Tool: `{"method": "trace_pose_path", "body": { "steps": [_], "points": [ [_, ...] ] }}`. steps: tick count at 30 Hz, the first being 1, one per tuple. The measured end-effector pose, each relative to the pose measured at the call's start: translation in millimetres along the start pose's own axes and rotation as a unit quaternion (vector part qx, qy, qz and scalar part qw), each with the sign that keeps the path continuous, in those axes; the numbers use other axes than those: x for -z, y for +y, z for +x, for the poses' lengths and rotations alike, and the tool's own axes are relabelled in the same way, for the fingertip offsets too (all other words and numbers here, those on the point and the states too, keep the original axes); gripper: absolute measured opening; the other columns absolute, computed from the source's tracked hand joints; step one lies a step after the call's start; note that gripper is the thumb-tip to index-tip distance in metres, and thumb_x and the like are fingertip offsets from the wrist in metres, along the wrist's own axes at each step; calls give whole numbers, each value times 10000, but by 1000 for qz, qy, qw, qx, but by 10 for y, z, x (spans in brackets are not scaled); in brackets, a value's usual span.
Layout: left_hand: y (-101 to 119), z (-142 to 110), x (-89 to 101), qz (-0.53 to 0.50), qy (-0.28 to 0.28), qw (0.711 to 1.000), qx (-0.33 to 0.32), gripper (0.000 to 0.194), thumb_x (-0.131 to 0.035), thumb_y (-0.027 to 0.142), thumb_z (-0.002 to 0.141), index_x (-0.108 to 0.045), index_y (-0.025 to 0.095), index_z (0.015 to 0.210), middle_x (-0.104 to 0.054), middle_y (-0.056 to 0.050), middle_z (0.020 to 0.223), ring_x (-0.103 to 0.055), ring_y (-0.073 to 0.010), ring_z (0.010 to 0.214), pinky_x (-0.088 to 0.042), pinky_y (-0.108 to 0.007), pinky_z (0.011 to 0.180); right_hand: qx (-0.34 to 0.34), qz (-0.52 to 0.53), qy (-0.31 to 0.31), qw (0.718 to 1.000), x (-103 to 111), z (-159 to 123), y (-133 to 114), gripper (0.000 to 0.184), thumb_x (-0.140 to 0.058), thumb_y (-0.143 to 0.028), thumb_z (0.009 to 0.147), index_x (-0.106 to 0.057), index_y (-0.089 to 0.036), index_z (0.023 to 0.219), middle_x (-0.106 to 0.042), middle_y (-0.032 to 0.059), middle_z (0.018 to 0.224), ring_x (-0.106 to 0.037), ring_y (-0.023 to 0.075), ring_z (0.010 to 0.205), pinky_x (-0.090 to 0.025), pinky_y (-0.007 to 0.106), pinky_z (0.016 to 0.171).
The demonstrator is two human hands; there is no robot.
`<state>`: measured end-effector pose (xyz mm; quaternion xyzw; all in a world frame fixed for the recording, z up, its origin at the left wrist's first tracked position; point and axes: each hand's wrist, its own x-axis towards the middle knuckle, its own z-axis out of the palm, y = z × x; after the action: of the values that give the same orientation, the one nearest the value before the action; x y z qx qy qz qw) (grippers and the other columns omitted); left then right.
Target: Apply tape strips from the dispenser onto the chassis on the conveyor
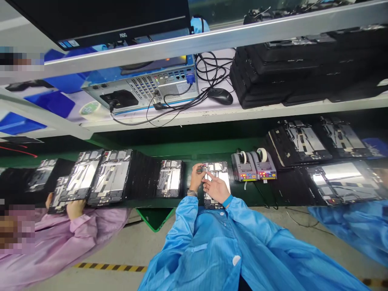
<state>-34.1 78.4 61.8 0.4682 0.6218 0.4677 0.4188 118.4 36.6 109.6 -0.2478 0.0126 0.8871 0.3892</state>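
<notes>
An opened tablet-like unit (224,177), with bare metal plates and dark edges, lies on the bench right in front of me. My left hand (197,178) is at its upper left corner, thumb and fingertips drawn together in a pinch. Whatever is between those fingertips is too small to make out. Over the middle of the same unit, my right hand (217,189) is turned partly palm up. Its fingers stretch apart toward the left fingertips, and I see nothing held in it.
A similar unit (170,178) tops a stack on the left. Two tape dispensers (254,166) stand to the right, with more units (348,182) beyond. A co-worker's pink sleeve (87,226) is at far left. Above, a shelf carries a computer (145,87) and mouse (220,96).
</notes>
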Motion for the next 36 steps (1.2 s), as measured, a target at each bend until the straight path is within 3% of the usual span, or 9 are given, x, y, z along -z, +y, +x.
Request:
{"method": "trace_pose_path", "body": {
  "steps": [5, 12, 36],
  "points": [
    [38, 7, 14, -6, -13, 1000, 5, 346, -696, 194, 809, -664, 251, 1149, -576, -84, 1313, -607, -226, 1148, -502, -367, 968, 1, 7, -17, 1000, -52, -9, -10, 502, -572, -328, 895, -511, -266, 1389, -722, 85, 1019, -673, 215, 792, -527, 350, 682],
    [60, 5, 22, 3, -21, 1000, -14, 273, -695, 212, 830, -696, 245, 1101, -569, -88, 1326, -600, -235, 1157, -499, -387, 989, -4, 7, 21, 1000, -31, 53, -31, 452, -575, -384, 910, -532, -257, 1341, -718, 82, 994, -665, 222, 770, -526, 366, 666],
    [-16, 4, 41, 16, -38, 999, -26, 267, -667, 204, 846, -720, 256, 1103, -528, -93, 1358, -568, -241, 1202, -507, -354, 929, -4, -7, 15, 1000, 10, 104, -31, 407, -558, -454, 936, -556, -280, 1304, -708, 63, 991, -660, 206, 777, -524, 352, 690]
  ]
}}
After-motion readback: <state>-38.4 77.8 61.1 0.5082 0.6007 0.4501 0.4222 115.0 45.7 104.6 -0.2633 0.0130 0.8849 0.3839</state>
